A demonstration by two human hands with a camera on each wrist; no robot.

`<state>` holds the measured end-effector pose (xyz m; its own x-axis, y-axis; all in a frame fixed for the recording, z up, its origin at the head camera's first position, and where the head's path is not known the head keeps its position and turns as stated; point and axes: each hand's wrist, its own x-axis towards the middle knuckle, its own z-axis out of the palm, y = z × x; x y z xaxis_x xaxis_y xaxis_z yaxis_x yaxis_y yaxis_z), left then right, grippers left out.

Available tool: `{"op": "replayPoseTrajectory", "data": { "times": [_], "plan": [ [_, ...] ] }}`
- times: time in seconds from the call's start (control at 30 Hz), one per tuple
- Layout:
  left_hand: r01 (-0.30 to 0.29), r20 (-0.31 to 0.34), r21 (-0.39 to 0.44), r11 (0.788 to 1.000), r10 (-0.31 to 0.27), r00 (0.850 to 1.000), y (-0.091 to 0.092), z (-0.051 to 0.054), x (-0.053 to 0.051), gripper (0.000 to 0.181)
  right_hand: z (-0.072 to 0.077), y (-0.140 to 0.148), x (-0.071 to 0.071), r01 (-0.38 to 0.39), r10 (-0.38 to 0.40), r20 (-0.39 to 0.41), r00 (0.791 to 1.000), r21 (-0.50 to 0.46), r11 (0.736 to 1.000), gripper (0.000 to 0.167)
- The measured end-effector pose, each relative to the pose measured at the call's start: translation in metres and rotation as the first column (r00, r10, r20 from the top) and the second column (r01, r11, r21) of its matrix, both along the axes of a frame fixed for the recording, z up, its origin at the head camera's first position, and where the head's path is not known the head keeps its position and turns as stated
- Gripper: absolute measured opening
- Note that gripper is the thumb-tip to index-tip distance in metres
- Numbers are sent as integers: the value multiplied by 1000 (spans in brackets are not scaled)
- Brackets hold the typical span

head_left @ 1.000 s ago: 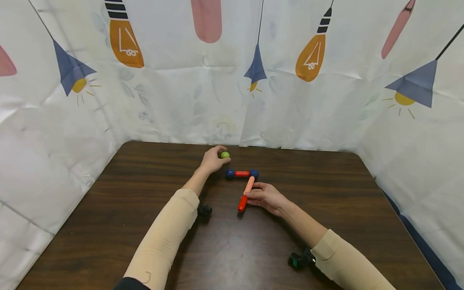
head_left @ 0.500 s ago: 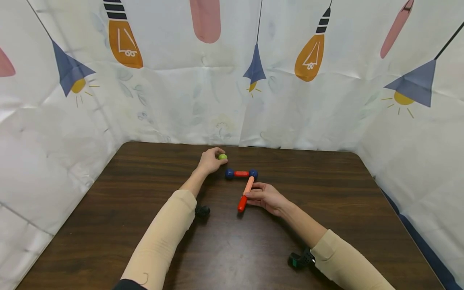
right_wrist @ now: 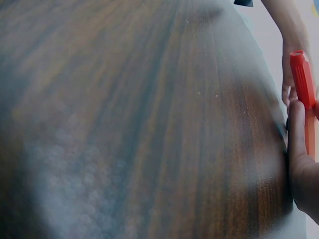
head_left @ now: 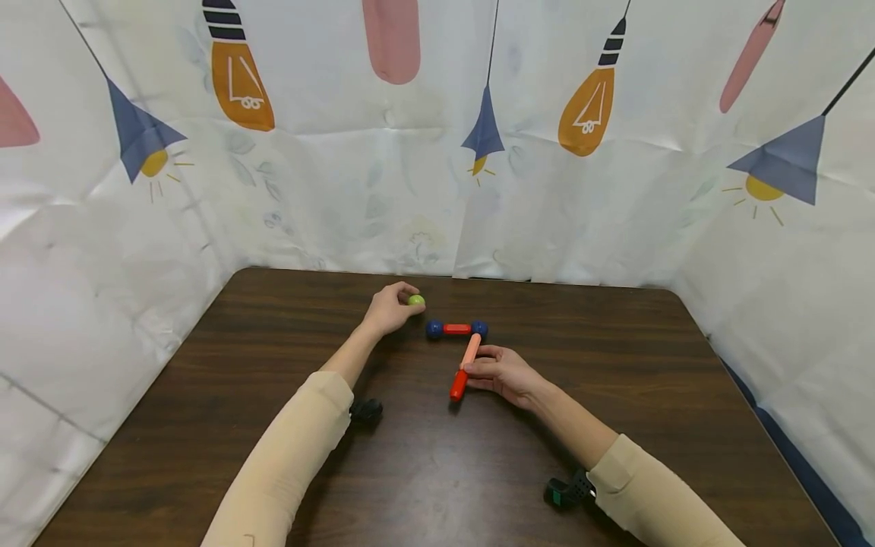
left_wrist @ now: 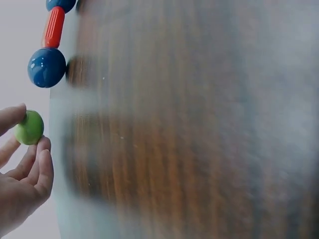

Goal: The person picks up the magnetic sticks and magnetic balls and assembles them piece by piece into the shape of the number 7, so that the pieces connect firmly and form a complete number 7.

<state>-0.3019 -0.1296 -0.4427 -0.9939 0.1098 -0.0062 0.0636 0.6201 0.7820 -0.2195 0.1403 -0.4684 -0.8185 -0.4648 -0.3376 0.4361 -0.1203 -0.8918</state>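
My left hand [head_left: 388, 310] pinches a small green ball [left_wrist: 30, 128] between thumb and fingertips, left of the blue balls. A red bar [head_left: 456, 329] with a blue ball [head_left: 434, 329] at its left end and another blue ball [head_left: 480, 328] at its right lies near the middle of the table. From the right ball, a salmon-pink bar [head_left: 471, 351] slants down toward me, with a red bar [head_left: 459, 385] at its near end. My right hand [head_left: 504, 374] pinches these two bars around their joint. In the right wrist view, the red bar [right_wrist: 302, 77] points up above the fingers.
The dark wood table [head_left: 383, 471] has a rounded far edge close to a white printed cloth [head_left: 328, 205]. This cloth also hangs at both sides. Each wrist carries a black device, such as the one on the right [head_left: 569, 490].
My left hand has drawn the green ball a little left and toward me, away from the blue-ball piece. My right hand and the bars stay in place.
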Motion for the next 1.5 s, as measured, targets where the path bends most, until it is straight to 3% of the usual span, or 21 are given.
{"op": "replayPoseTrajectory", "data": {
  "times": [0.5, 0.93, 1.5],
  "plan": [
    [34, -1, 91, 995, -34, 999, -2, 7, 27, 36, 0, -1, 0, -10, 10, -9, 1000, 8, 1000, 65],
    [64, -6, 109, 992, -64, 998, -7, 11, 45, 38, 1, 1, 0, -6, 6, -5, 1000, 15, 1000, 65],
    [126, -22, 162, 979, -124, 992, 8, 26, 78, 39, 0, 0, -2, -10, 10, -7, 1000, 6, 1000, 63]
  ]
}}
